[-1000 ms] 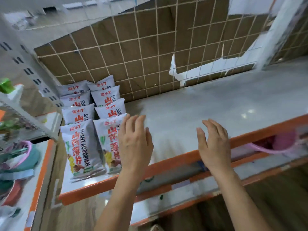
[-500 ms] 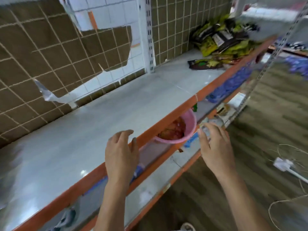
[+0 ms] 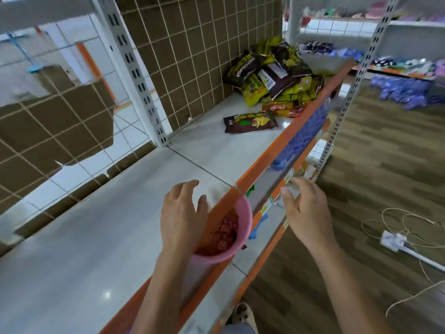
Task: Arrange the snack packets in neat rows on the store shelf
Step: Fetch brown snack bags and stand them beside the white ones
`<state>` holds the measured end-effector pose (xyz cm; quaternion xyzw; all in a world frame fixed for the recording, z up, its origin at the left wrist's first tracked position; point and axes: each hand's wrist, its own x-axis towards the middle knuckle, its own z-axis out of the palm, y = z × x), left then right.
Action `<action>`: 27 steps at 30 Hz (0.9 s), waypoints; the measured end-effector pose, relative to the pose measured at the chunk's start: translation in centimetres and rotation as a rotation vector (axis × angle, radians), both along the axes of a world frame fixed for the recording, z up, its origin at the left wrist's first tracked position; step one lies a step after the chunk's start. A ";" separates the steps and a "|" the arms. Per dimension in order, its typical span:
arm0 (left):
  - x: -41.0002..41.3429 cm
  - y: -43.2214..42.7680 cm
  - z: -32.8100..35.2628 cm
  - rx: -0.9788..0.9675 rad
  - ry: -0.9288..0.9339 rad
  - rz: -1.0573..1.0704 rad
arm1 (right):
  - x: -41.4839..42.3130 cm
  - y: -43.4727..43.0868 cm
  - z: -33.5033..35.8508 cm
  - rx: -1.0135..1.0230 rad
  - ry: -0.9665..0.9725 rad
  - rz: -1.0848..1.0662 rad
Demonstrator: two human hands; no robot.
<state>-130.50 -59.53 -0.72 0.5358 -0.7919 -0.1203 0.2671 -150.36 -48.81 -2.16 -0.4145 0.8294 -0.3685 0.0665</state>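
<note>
Both hands are empty, fingers loose and slightly spread: the left hand (image 3: 183,213) hovers over the front lip of the shelf (image 3: 101,237), and the right hand (image 3: 305,210) hangs just off that lip, above the lower tiers. The snack packets (image 3: 272,78) lie in a jumbled heap well ahead of both hands and off to the right, against the brown tiled back wall (image 3: 197,49). One dark packet (image 3: 250,121) lies flat by itself on the near side of the heap. The step looks like a reach for more stock, and the lone packet is the easy first pick. It is best taken by its edges, since such bags likely crush. Tugging from the bottom of the heap could spill the rest over the orange edge (image 3: 289,136). The shelf top between hands and heap is pale, smooth and glossy, so bags should slide readily into line. A pink bowl (image 3: 248,218) sits just under the left hand on the tier below. Beyond the right hand, the wood-look floor (image 3: 385,169) carries loose twine (image 3: 409,222) and a power strip (image 3: 393,240).
</note>
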 end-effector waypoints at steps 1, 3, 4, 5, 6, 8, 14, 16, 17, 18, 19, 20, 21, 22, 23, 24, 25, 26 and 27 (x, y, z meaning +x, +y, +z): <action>-1.3 -1.3 0.3 0.019 0.001 -0.015 | -1.1 -1.1 0.2 -0.003 -0.001 -0.006; -3.9 -3.7 0.7 0.065 -0.018 -0.048 | -3.4 -3.2 0.4 -0.003 -0.009 -0.021; -5.2 -4.9 0.8 0.109 -0.043 -0.062 | -4.5 -4.3 0.6 -0.005 -0.007 -0.033; -6.4 -6.1 0.8 0.180 -0.066 -0.069 | -5.7 -5.3 0.6 -0.008 0.000 -0.043; -7.7 -7.3 0.9 0.274 -0.082 -0.073 | -6.8 -6.3 0.6 -0.005 0.009 -0.051; -10.1 -9.4 1.0 0.442 -0.083 -0.091 | -8.9 -8.1 0.6 0.025 0.018 -0.053; -18.5 -16.2 0.7 0.641 -0.031 -0.032 | -15.4 -15.5 1.7 0.065 0.096 -0.004; -21.0 -18.4 0.8 0.604 -0.046 0.012 | -17.8 -18.1 2.5 0.053 0.100 0.026; -22.0 -19.4 0.9 0.585 -0.068 0.017 | -19.0 -19.4 2.9 0.051 0.106 0.040; -23.1 -20.4 1.0 0.574 -0.096 0.023 | -20.2 -20.7 3.2 0.056 0.123 0.051; -24.0 -21.3 1.0 0.556 -0.132 0.034 | -21.5 -22.0 3.6 0.057 0.147 0.057; -24.9 -22.1 1.1 0.541 -0.168 0.052 | -22.8 -23.5 4.0 0.040 0.171 0.059; -25.8 -22.8 1.1 0.522 -0.203 0.073 | -24.2 -24.9 4.3 0.007 0.187 0.056; -26.6 -23.4 1.2 0.520 -0.233 0.093 | -25.5 -26.3 4.6 -0.024 0.196 0.047; -27.4 -23.9 1.2 0.523 -0.258 0.107 | -26.9 -27.6 4.7 -0.038 0.194 0.033; -28.1 -24.3 1.4 0.539 -0.274 0.120 | -28.1 -28.8 4.9 -0.038 0.189 0.019; -28.6 -24.6 1.5 0.558 -0.276 0.132 | -29.2 -30.0 5.0 -0.038 0.185 0.006; -29.0 -24.9 1.5 0.581 -0.261 0.143 | -30.2 -31.0 5.1 -0.049 0.185 -0.006; -29.3 -25.3 1.5 0.601 -0.239 0.150 | -31.0 -32.0 5.2 -0.071 0.185 -0.018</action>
